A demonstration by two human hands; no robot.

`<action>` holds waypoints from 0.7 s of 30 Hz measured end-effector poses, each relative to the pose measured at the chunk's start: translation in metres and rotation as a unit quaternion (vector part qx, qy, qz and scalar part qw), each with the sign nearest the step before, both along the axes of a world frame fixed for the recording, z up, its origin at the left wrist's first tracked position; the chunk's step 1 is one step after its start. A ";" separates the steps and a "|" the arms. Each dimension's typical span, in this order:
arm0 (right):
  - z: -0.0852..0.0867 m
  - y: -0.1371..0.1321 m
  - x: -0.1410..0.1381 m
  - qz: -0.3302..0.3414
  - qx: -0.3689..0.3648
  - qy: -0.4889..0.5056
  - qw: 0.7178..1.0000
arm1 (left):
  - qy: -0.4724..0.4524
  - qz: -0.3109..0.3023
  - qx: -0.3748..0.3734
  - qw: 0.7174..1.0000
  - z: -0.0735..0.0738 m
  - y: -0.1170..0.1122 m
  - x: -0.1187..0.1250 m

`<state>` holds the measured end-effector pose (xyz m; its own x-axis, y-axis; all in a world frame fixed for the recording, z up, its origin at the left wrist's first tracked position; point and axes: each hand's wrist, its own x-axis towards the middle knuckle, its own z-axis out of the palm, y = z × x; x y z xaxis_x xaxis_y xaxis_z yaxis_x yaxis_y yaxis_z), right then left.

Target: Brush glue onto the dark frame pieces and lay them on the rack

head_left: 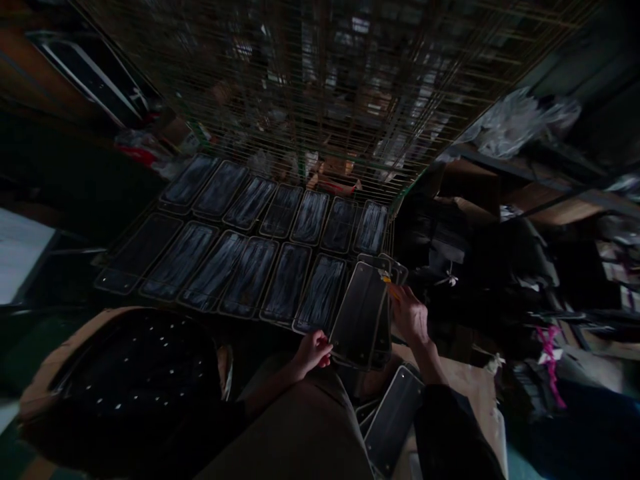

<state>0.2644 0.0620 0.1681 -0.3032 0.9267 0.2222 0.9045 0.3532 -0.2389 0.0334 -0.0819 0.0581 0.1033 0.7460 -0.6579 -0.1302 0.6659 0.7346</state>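
My right hand (410, 317) is closed around a small yellow-handled brush (386, 277), its tip near the upper edge of a dark rectangular panel (359, 313). The panel has rounded corners, a pale rim and small studs at its corners. It lies tilted on top of other similar panels. At its lower left corner, the curled fingers of my left hand (315, 350) pinch the edge. To the left, two rows of like panels (250, 277) lie side by side, most with whitish streaks smeared over their faces.
Behind the rows rises a wire mesh cage (300, 80). More dark panels (395, 417) rest on cardboard (465, 380) by my right forearm. A round black studded seat or bag (140, 367) is at lower left. Shelves with boxes (560, 200) and plastic wrap (520, 123) stand on the right.
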 end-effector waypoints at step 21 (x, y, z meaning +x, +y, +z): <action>-0.015 -0.019 -0.001 -0.005 -0.031 -0.023 0.999 | -0.021 0.017 0.003 1.000 -0.001 -0.003 -0.002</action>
<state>0.2633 0.0430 0.1526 -0.3027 0.9412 0.1500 0.9182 0.3302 -0.2188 0.0314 -0.0847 0.0567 0.1062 0.7529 -0.6495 -0.1833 0.6568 0.7314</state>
